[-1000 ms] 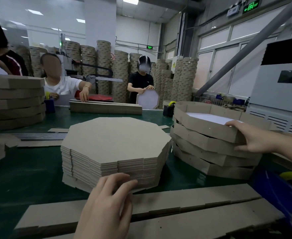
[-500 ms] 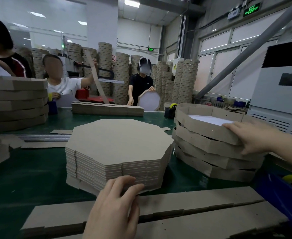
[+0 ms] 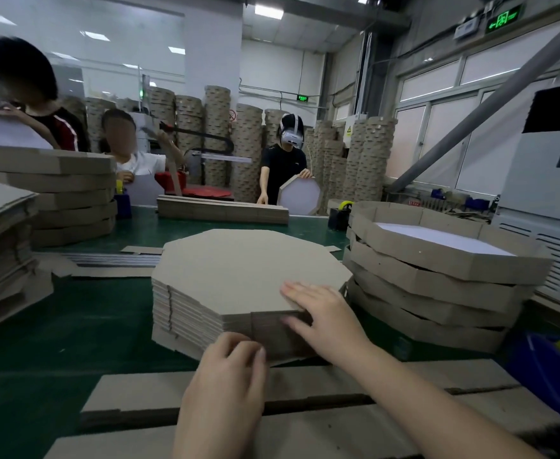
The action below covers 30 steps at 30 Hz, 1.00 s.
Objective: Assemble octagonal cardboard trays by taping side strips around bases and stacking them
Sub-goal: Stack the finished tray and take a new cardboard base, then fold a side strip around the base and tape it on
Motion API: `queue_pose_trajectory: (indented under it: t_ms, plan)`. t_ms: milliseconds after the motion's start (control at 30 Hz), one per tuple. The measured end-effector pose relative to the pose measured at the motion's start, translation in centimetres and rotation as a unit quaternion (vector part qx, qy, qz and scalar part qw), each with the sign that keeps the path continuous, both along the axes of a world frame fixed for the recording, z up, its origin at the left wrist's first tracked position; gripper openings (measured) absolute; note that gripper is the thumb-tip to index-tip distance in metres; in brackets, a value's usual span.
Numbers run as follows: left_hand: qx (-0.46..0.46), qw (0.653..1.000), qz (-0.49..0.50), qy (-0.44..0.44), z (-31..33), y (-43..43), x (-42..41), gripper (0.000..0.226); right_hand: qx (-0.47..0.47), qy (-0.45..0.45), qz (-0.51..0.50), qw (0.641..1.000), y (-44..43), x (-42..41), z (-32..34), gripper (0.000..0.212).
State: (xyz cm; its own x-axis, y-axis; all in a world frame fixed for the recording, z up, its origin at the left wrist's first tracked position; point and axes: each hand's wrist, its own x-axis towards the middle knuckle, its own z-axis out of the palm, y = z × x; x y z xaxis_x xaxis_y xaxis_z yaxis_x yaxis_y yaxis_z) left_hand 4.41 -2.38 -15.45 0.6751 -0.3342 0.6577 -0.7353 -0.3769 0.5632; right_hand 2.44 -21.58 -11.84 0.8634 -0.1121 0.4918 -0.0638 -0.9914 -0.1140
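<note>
At frame centre, the right hand rests flat-fingered on the near right corner of the stack of octagonal bases, thumb across its front edge. The left hand, lower centre, curls its fingers just below; whether they hold anything cannot be told. The top base lies directly under the right fingers, likely the lifting hand.

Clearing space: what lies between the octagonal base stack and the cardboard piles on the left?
Head view: flat strips and cardboard scraps on green table.
</note>
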Motion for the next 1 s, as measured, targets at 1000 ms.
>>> queue_pose_trajectory:
  t_ms: [1000]
  plan:
    - [-0.149,0.968,-0.135,0.151,3.8,15.3,-16.3,0.047,-0.104,-0.084,0.009,0.991,17.5,-27.0,4.1,0.055]
